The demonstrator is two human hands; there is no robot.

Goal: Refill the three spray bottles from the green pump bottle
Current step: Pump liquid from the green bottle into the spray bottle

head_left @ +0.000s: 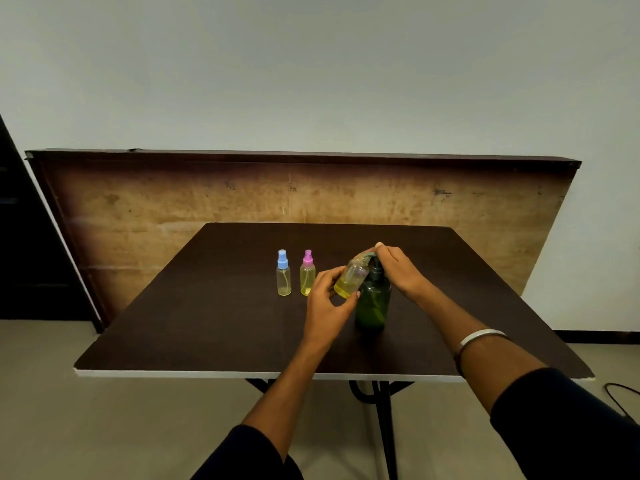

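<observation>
A dark green pump bottle point(373, 304) stands upright on the dark brown table point(194, 317), right of centre. My right hand point(399, 268) lies on top of its pump head, fingers stretched forward over the spout. My left hand point(325, 306) grips a capless clear spray bottle point(350, 279) with yellow liquid in its bottom, tilted so its open neck meets the pump spout. Two more spray bottles stand upright to the left, capped and a little apart: one with a blue cap point(283, 274), one with a pink cap point(307, 274). Each holds a little yellow liquid.
A large worn wooden board point(242, 195) leans against the wall just behind the table. The table's white front edge point(173, 373) is close to me, with black metal legs below. A dark cable point(620, 393) lies on the floor at right.
</observation>
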